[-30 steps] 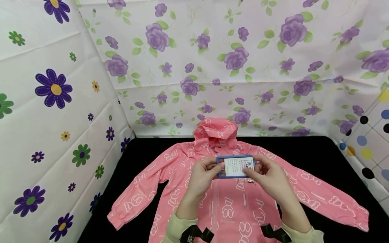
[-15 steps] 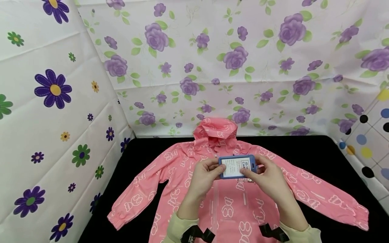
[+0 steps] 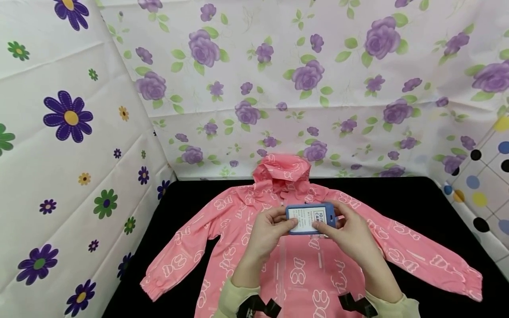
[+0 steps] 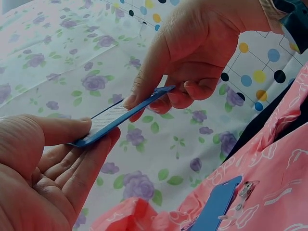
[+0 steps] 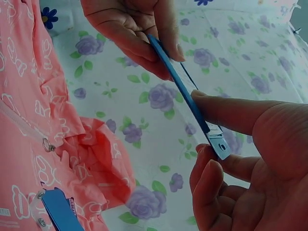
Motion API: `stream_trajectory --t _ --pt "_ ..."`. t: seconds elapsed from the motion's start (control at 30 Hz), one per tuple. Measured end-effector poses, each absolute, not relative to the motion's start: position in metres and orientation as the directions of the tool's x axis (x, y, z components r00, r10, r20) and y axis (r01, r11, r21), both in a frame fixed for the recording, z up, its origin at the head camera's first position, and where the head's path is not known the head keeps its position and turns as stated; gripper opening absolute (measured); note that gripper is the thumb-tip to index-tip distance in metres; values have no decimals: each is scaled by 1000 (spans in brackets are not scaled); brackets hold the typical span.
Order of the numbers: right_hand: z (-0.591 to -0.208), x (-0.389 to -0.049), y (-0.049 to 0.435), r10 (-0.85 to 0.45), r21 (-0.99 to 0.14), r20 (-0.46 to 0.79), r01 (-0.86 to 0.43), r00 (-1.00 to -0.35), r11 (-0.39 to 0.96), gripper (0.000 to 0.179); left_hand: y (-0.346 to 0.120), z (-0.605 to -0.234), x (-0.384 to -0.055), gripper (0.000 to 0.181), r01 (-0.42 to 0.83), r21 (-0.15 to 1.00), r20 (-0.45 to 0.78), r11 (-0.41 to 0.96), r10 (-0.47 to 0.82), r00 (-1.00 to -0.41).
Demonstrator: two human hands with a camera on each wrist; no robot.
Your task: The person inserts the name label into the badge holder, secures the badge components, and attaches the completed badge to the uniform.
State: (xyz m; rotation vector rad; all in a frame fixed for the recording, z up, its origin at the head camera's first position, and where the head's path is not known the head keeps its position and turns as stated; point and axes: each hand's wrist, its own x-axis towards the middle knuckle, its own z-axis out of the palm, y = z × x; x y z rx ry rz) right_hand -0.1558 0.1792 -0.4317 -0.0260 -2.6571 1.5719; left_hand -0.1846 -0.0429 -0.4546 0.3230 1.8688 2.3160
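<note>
A blue card holder [image 3: 332, 217] with a printed white card [image 3: 304, 221] in it is held level above the jacket's chest in the head view. My left hand [image 3: 267, 227] pinches its left end, thumb on the card and fingers beneath. At the slotted right end my right hand [image 3: 351, 227] grips it, thumb pressing the card face. Below lies the pink hooded jacket [image 3: 298, 265], spread out front up. In the left wrist view, a second flat blue piece [image 4: 216, 207] is on the jacket beside a clear strap with metal snaps [image 4: 245, 190].
The jacket's sleeves [image 3: 433, 260] stretch out to both sides on a black table surface [image 3: 381, 185]. A flowered cloth [image 3: 246, 88] hangs behind, with patterned cloths [image 3: 71, 176] at the sides.
The white card has shifted left within the blue holder, so the slotted right end now shows. My right thumb has moved slightly left with it; the jacket stays put.
</note>
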Motion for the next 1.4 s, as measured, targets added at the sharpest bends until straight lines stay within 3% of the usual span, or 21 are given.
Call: stream_trajectory --t 0.67,1.4 --pt "-430 -155 197 149 -879 167 -78 -975 470 45 -59 -452 -195 29 67 976 98 -206 144 -985" --pt "-434 -158 206 184 -849 197 -73 -963 523 42 -63 -454 -196 26 65 976 95 -208 135 -986"
